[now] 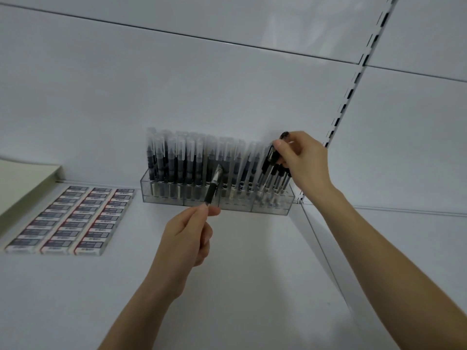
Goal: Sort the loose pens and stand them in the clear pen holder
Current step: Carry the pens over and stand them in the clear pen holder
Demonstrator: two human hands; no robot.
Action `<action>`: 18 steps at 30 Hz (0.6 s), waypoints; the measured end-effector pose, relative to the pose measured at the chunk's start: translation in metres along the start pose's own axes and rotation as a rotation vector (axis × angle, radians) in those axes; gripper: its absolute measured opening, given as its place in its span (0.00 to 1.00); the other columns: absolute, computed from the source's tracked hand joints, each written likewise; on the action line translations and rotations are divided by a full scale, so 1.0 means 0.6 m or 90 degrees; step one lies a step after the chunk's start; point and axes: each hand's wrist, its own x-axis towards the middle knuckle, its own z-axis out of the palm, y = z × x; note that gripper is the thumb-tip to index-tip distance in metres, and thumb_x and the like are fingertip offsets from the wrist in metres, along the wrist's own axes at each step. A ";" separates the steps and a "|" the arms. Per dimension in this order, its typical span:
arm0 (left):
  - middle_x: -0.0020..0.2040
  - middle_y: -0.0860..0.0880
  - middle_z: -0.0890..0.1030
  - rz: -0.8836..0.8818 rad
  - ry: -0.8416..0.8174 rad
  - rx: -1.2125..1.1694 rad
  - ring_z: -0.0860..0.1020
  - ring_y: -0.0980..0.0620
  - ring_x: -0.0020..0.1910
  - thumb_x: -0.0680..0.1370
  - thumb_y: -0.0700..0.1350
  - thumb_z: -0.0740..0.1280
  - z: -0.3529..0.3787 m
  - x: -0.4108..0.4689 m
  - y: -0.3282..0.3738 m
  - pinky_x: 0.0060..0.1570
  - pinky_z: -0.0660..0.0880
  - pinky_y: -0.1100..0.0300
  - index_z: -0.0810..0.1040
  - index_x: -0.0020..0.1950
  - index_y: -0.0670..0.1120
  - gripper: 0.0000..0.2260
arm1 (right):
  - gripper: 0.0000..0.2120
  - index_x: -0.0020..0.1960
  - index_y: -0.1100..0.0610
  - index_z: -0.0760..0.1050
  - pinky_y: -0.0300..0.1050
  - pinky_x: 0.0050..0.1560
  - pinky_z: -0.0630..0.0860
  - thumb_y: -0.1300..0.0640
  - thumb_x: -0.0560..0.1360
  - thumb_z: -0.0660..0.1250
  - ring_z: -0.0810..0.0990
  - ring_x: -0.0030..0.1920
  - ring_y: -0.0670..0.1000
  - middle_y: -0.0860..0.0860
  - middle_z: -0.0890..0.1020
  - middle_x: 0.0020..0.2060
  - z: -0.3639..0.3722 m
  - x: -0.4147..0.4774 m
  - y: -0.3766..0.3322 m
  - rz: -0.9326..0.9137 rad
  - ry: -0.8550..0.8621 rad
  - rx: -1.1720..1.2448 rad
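Left of centre, we see the left hand point(188, 232) pinching one black pen point(212, 190) by its lower end, slanted up toward the clear pen holder point(271, 207). Further right, the right hand point(304, 160) grips the tops of a bunch of black-capped pens point(271, 173) leaning in the holder's rightmost compartment. We judge that the sorting is midway, and the next move calls for opening a gap there and lowering the single pen upright into it. The holder stands on a white shelf point(252, 261) against a white back panel point(177, 92), with rows of eraser boxes point(73, 221) at the left and a slotted upright point(348, 97) at the upper right.

Close head view, down onto shelf point(252, 286)
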 end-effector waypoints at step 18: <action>0.22 0.54 0.64 0.011 -0.022 -0.009 0.58 0.57 0.18 0.81 0.44 0.55 0.007 0.008 0.005 0.19 0.55 0.69 0.76 0.48 0.41 0.12 | 0.09 0.39 0.56 0.73 0.48 0.45 0.78 0.52 0.74 0.67 0.83 0.40 0.56 0.58 0.83 0.36 0.012 -0.013 0.012 0.046 -0.086 -0.072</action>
